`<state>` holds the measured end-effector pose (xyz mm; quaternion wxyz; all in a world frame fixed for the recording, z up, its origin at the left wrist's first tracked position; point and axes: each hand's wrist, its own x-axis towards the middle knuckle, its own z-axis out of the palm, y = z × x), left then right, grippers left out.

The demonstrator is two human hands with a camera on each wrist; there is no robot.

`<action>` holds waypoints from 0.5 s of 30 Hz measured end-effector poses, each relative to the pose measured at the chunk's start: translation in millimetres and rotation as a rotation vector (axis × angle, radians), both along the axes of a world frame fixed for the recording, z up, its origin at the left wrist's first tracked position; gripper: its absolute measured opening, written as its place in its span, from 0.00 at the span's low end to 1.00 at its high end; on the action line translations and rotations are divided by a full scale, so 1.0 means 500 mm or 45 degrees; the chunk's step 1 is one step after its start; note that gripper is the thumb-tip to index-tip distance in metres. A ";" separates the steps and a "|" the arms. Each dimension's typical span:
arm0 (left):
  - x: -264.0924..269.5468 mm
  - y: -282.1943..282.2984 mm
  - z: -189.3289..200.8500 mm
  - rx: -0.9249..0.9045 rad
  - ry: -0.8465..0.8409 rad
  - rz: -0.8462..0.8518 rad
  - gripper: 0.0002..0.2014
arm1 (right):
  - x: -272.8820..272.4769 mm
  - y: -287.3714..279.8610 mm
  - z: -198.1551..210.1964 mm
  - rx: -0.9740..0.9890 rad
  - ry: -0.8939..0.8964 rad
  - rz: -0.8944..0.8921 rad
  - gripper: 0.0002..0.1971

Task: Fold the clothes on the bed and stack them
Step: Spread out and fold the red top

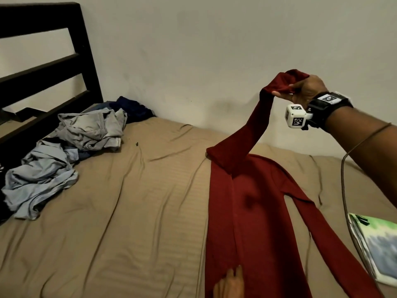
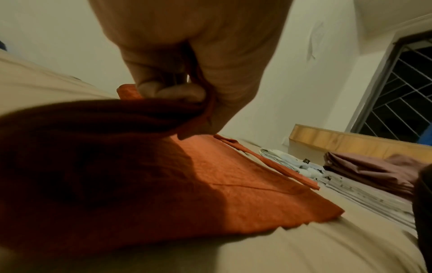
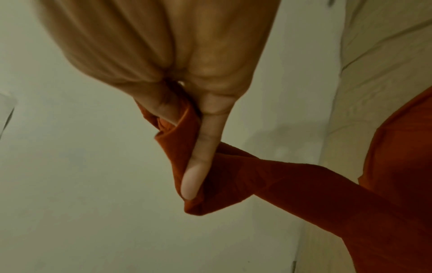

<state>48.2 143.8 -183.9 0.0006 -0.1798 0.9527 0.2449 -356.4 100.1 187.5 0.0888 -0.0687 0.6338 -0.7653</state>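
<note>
Red top [image 1: 253, 211] gripped by both hands.

Much of both hands and the clothes lies out of frame or in shadow

In the head view the left hand [image 1: 228, 283] is cut off by the bottom edge, only its fingertips showing on the red top [image 1: 253, 211], whose lower part also runs out of frame. The heap of clothes [image 1: 64, 151] is too crumpled to count its pieces, and the left edge cuts it. The folded pile [image 1: 378, 248] at the right edge is only partly seen. In the left wrist view the near red cloth [image 2: 81, 157] is dark and blurred.
</note>
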 end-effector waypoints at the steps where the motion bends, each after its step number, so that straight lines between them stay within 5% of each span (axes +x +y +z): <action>1: -0.005 0.000 -0.003 0.043 -0.027 -0.019 0.23 | -0.005 0.011 -0.011 0.016 0.000 -0.009 0.27; 7: -0.006 0.011 -0.025 0.016 -0.071 -0.088 0.24 | -0.041 0.088 -0.076 0.103 -0.008 -0.053 0.35; 15: 0.005 0.012 -0.057 -0.123 -0.089 -0.048 0.25 | -0.050 0.195 -0.143 0.255 -0.020 -0.061 0.34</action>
